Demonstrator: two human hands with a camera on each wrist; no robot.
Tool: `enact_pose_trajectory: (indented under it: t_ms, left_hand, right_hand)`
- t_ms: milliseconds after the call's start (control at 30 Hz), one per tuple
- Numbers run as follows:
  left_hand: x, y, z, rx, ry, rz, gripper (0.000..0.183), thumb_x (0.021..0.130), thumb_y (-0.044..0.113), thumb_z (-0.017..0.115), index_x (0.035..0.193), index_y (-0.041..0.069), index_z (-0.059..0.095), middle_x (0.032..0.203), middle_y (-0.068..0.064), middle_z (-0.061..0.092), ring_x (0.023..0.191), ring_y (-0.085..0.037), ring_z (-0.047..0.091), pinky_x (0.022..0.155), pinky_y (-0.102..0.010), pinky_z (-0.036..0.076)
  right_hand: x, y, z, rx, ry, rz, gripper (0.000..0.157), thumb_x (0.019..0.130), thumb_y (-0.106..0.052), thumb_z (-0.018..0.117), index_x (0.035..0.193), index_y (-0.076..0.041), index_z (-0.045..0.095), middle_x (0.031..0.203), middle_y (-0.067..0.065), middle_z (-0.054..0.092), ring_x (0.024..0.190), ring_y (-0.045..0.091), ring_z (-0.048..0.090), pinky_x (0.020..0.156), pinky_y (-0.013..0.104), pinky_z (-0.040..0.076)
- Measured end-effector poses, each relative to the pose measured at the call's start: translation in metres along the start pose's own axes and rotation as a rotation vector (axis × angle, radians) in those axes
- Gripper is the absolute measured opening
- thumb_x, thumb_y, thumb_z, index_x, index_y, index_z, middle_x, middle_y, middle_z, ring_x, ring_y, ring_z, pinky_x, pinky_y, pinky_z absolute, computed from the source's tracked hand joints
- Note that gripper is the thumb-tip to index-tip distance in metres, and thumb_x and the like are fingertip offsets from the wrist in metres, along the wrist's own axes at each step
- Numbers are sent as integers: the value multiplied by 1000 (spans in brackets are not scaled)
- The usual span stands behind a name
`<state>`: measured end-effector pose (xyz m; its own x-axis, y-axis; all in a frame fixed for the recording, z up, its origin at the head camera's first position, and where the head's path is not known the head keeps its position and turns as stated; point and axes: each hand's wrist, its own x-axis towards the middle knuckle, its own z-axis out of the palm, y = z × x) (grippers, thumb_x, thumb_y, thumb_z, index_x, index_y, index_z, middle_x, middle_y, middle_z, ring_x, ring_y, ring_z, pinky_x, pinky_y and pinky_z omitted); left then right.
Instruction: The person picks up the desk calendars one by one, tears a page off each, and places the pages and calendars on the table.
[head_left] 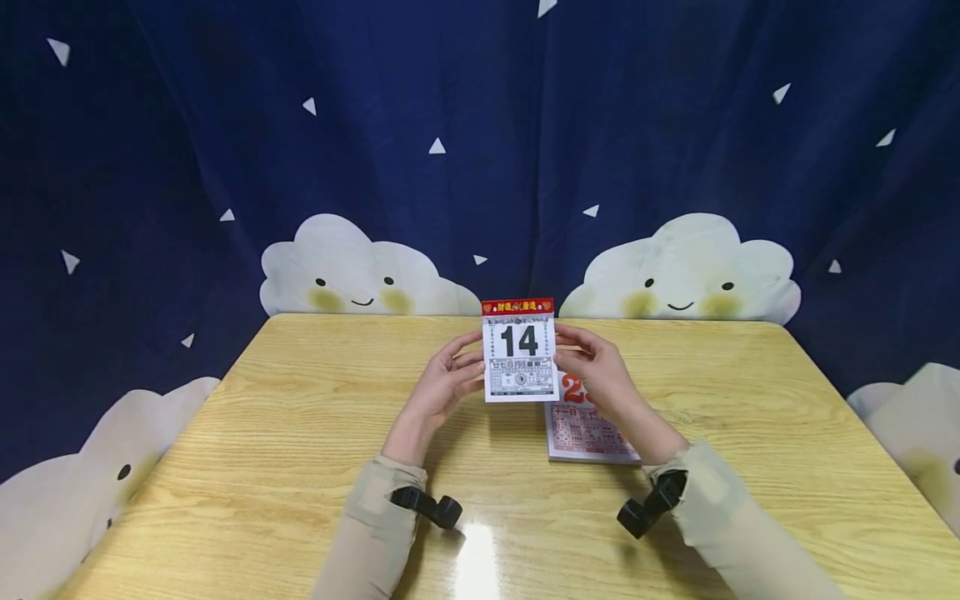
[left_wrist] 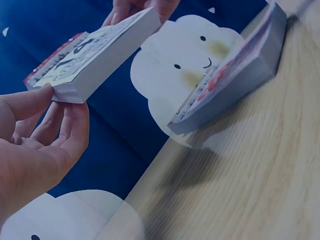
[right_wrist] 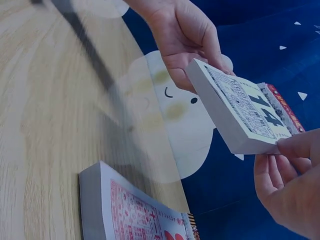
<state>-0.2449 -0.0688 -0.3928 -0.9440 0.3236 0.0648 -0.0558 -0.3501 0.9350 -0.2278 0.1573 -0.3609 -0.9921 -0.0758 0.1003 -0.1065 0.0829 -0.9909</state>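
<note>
A thick tear-off calendar (head_left: 521,358) with a red header and a black 14 is held up above the table, its face toward the head camera. At its left edge my left hand (head_left: 442,383) grips it, thumb on the front and fingers behind, as the left wrist view shows. The right hand (right_wrist: 295,185) pinches the opposite edge the same way. Below and behind my right hand lies a second calendar (head_left: 585,433) with red print, on the table; that hand and the first calendar cover its upper part in the head view.
The wooden table (head_left: 285,450) ends at a dark blue curtain (head_left: 480,100) with white triangles and smiling clouds. Black wrist cameras on straps (head_left: 427,504) sit on both sleeves. A bright light reflection falls on the table's near part.
</note>
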Motion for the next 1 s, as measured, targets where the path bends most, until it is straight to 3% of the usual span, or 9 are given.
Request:
enact_pose_trajectory:
  t_ms: [267,467,667,900,1000]
  left_hand:
    - [0,-1,3,-75,-70,12,51,90,-8,42,138,8,32,99,1,64,80,-13,63,68,-28,51]
    - [-1,-2,1,-76,-124,18,54,90,-10,37,139,10,26,101,1,66,81,-14,65,70,-29,52]
    - [-1,-5,0,-78,-133,32,56,90,-10,37,142,9,24,101,4,66,81,-12,64,69,-28,51]
    - [0,-5,-1,-109,-145,41,58,89,-13,36,142,6,22,100,4,66,80,-13,65,69,-27,52]
    - [0,-4,-1,-110,-140,51,57,89,-13,36,142,6,22,100,3,66,79,-13,64,68,-26,52]
  right_hand:
    - [-1,-1,-1,36,0,3,45,85,2,54,130,4,45,118,20,51,82,3,59,76,19,51]
    - [-2,-2,0,6,-3,5,45,85,2,55,129,4,46,118,21,52,82,3,59,76,21,51]
    - [-4,-1,1,8,-2,-7,44,85,0,56,129,4,47,117,21,54,84,3,59,80,25,51]
    - [-5,-6,2,-153,11,-43,44,85,1,55,128,2,47,120,22,53,97,17,57,77,16,48]
    - [-5,-9,4,-225,29,-136,45,83,4,55,128,2,47,121,21,53,105,28,54,82,23,48]
